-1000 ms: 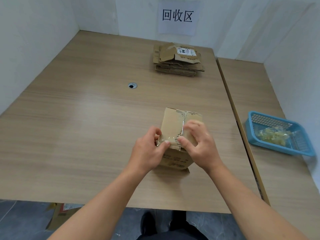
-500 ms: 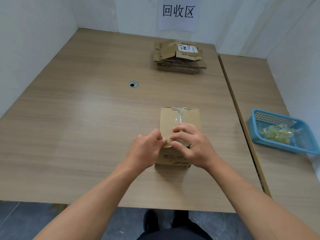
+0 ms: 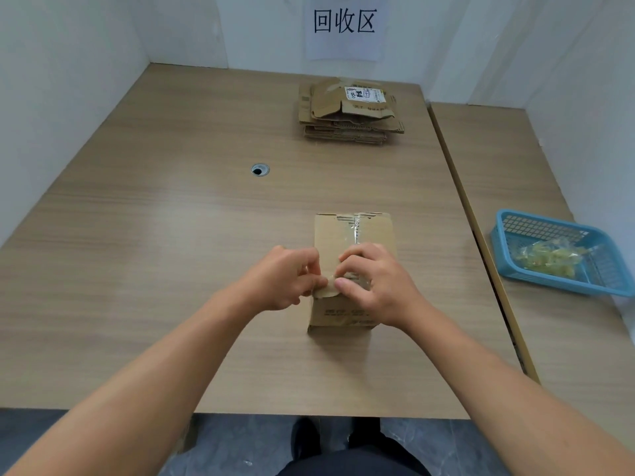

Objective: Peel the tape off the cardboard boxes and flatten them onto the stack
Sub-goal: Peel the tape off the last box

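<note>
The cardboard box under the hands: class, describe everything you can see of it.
The cardboard box is plain brown and closed, standing upright on the wooden table. Clear tape runs along the top seam between two flaps; dark print marks the far edge and the near side. The left hand pinches a lifted tape end at the near top edge; the right hand rests on the top beside it, fingers curled on the tape.

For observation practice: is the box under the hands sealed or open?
Sealed: the box has its flaps closed, tape along the seam; left hand pinches the tape's near end, right hand grips the box.
</note>
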